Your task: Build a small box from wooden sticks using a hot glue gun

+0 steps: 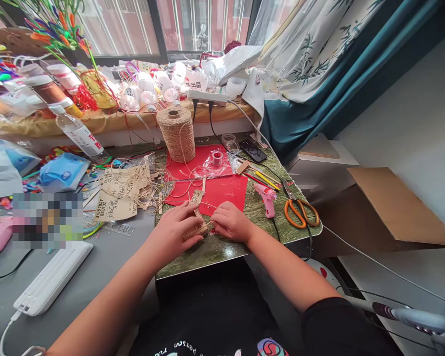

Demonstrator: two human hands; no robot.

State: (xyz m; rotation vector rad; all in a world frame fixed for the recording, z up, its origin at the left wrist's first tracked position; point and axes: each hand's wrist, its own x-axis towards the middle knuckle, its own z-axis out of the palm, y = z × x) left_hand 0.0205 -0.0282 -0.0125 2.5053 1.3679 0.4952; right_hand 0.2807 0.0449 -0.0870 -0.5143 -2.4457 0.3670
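Observation:
My left hand (177, 228) and my right hand (230, 223) meet at the near edge of a red sheet (222, 190) on a small green table (274, 225). Between them they pinch a small twine-wrapped stick piece (199, 228); the left fingers press on it, the right fingers hold its right end. A strand of twine runs up from it toward a big spool of jute twine (177, 133) standing at the sheet's far edge. A wooden stick (203, 185) lies on the sheet just beyond my fingers.
A pink glue gun (267, 199), orange-handled scissors (299, 210), coloured pencils (261, 176) and a phone (252, 150) lie right of the sheet. Sandpaper sheets (120, 195), tangled twine and a white box (52, 279) sit left. A power strip (206, 97), bottles and craft clutter crowd the windowsill.

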